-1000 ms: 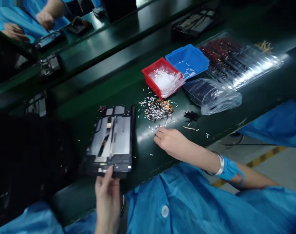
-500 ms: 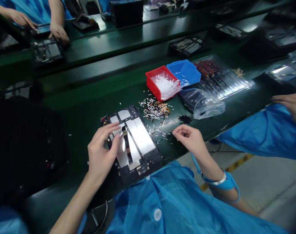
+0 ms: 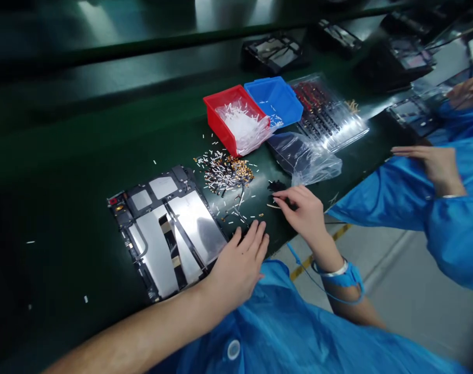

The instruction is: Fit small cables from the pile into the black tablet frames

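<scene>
An opened tablet chassis (image 3: 166, 228) with silver plates lies flat on the dark green bench (image 3: 73, 171). My left hand (image 3: 240, 262) rests at its near right corner, fingers stretched flat and together, holding nothing. My right hand (image 3: 302, 208) is just right of it, fingers pinched on a thin pale strip beside a small clump of black parts (image 3: 277, 185). A pile of tiny white and gold parts (image 3: 226, 174) lies scattered behind both hands.
A red bin (image 3: 221, 111) of white slivers and a blue bin (image 3: 275, 98) stand behind the pile. A crumpled clear bag (image 3: 304, 161) and a clear tray of dark parts (image 3: 328, 111) lie to the right. A co-worker's hand (image 3: 435, 163) and blue sleeve are at right.
My left hand slid from the middle of the chassis to its near right corner. The chassis now lies further left and more turned. My right hand dropped to the bench by the black parts.
</scene>
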`<state>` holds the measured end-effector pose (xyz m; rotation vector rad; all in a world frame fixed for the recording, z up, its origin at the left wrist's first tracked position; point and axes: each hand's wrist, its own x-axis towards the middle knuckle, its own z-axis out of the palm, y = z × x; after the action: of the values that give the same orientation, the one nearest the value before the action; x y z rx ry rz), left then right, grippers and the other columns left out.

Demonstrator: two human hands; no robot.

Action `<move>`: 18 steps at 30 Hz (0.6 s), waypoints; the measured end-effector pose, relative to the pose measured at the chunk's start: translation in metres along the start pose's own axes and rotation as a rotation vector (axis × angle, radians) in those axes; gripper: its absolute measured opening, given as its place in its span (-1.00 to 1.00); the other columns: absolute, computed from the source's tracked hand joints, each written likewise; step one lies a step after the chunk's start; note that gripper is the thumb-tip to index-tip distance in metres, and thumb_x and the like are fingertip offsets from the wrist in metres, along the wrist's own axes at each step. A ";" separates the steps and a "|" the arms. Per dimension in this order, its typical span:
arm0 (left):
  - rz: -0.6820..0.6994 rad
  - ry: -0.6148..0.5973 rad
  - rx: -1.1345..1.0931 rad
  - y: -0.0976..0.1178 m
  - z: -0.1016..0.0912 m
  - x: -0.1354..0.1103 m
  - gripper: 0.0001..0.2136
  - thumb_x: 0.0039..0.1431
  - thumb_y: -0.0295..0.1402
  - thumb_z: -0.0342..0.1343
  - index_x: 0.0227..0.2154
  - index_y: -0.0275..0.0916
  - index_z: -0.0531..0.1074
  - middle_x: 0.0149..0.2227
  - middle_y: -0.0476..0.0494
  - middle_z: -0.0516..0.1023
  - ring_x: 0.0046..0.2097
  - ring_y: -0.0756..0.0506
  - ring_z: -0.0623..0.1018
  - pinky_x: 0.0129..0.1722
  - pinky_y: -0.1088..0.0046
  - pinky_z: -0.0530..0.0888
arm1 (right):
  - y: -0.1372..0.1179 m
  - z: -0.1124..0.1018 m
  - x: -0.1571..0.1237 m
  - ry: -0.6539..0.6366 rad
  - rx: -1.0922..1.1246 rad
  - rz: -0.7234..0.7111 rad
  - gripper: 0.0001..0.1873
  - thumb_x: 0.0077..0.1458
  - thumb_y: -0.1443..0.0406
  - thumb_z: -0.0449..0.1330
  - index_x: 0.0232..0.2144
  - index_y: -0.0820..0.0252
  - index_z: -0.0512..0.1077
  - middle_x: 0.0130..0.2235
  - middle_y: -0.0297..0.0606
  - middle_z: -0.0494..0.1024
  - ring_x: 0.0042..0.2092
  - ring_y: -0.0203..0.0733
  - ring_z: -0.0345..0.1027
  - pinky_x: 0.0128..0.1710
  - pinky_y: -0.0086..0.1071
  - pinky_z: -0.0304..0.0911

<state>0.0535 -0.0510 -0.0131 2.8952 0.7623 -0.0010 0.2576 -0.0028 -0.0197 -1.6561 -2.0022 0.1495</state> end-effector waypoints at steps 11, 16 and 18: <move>-0.001 0.037 -0.008 -0.003 0.003 0.000 -0.43 0.25 -0.15 -0.05 0.20 -0.49 0.22 0.28 -0.47 0.13 0.29 -0.33 0.17 0.11 0.12 0.29 | -0.006 0.001 0.006 -0.085 -0.244 -0.060 -0.85 0.16 0.32 0.10 -0.44 0.16 0.43 -0.44 -0.26 0.48 -0.33 -0.16 0.30 -0.35 -0.33 0.20; -0.001 0.003 -0.023 -0.003 0.005 0.001 -0.46 0.27 -0.19 -0.09 0.21 -0.45 0.21 0.30 -0.45 0.10 0.31 -0.31 0.14 0.13 0.11 0.27 | -0.012 -0.002 0.018 -0.238 -0.418 -0.152 -0.82 0.05 0.44 0.07 -0.53 0.17 0.39 -0.47 -0.19 0.46 -0.34 -0.13 0.26 -0.39 -0.32 0.14; -0.008 0.001 -0.049 -0.003 0.007 0.000 -0.46 0.27 -0.20 -0.08 0.21 -0.46 0.21 0.30 -0.46 0.09 0.32 -0.32 0.13 0.14 0.10 0.26 | -0.014 -0.005 0.023 -0.267 -0.408 -0.131 -0.84 -0.01 0.46 0.08 -0.55 0.19 0.38 -0.48 -0.19 0.45 -0.35 -0.14 0.26 -0.40 -0.33 0.14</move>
<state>0.0527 -0.0494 -0.0202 2.8466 0.7626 0.0178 0.2453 0.0144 -0.0023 -1.8158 -2.4641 -0.0991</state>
